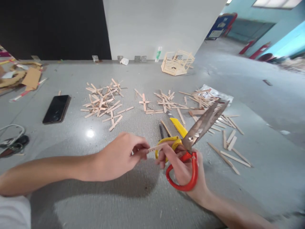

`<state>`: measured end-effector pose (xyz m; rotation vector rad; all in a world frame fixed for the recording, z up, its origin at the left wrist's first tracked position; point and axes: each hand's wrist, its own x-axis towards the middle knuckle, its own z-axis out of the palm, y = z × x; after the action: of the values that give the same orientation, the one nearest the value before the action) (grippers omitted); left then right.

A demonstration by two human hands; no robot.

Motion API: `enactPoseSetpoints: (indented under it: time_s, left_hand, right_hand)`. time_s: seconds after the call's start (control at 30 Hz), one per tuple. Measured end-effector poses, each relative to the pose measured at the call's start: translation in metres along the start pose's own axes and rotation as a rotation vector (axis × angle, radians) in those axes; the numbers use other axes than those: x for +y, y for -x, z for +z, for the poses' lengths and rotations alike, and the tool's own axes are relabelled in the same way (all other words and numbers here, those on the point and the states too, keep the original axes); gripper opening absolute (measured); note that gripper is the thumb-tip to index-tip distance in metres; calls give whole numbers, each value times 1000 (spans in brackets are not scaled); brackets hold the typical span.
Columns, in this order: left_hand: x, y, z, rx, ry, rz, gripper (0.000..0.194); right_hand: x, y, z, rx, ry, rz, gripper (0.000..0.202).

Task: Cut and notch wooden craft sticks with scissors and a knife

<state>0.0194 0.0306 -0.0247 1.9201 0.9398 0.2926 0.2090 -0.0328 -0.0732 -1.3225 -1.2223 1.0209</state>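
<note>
My left hand point(121, 156) pinches one end of a short wooden craft stick point(156, 148) with dark marks on it. The fingertips of my right hand point(182, 168) meet the stick's other end. Hooked in that same right hand is a pair of scissors point(190, 140) with red handles, its worn metal blades pointing up and away to the right, a little apart. A curled yellow band with dark marks point(177, 144) lies at my right fingers; whether they hold it I cannot tell. Just beyond sit a yellow-handled cutter point(178, 126) and a black pen point(161, 131).
Loose and joined craft sticks lie in piles at left point(101, 100), middle point(165, 101) and right point(230, 140). Behind them stand a stick-built frame point(177, 65) and a glue stick point(158, 54), near a white panel point(154, 28). A phone point(56, 109) and cardboard point(32, 77) lie left.
</note>
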Motion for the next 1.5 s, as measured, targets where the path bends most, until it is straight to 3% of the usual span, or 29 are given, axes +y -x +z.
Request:
enactPoseSetpoints:
  time_s: [0.2,0.4,0.6,0.7,0.77,0.9,0.93,1.07,1.2,1.27,1.33,1.37,1.43,1.5]
  left_hand:
    - [8,6,-9,52,259,-55,23]
    - [12,12,-9,73,354,-41,21]
    - [14,14,-9,121,316,13,18]
    - [4,5,-8,147,182,13,19]
    - [-9,-5,-5,58,155,-61,25]
    - [-39,-26,8,-94,18,-185,26]
    - [-44,-29,11,-117,-68,-148,28]
    - [-52,-31,18,-24,-237,-60,32]
    - [-55,-27,13,56,-387,41,15]
    - [-62,-27,8,39,-461,184,11]
    - [-71,-28,3,4,-589,438,24]
    - [-77,-29,2,-8,-641,541,33]
    - [-86,-31,3,-27,-722,623,40]
    - [-92,-33,7,-28,-775,628,36]
  right_hand:
    - [5,-12,-12,-61,53,109,35]
    - [9,-40,-32,17,232,152,44]
    - [6,-68,-58,196,779,50,40]
    - [7,-85,-79,209,1110,124,25]
    - [11,-96,-94,148,1297,236,24]
    - [25,-113,-120,58,1388,316,34]
    - [27,-116,-124,11,1408,324,34]
    - [32,-125,-134,-62,1447,301,24]
    - [31,-122,-131,-40,1502,250,19]
    - [33,-114,-122,-36,1489,80,25]
    - [37,-105,-107,-108,1372,-227,36]
    - [40,-100,-99,-152,1298,-306,35]
    - [44,-91,-82,-197,1238,-318,32]
    - [44,-85,-69,-248,1275,-281,30]
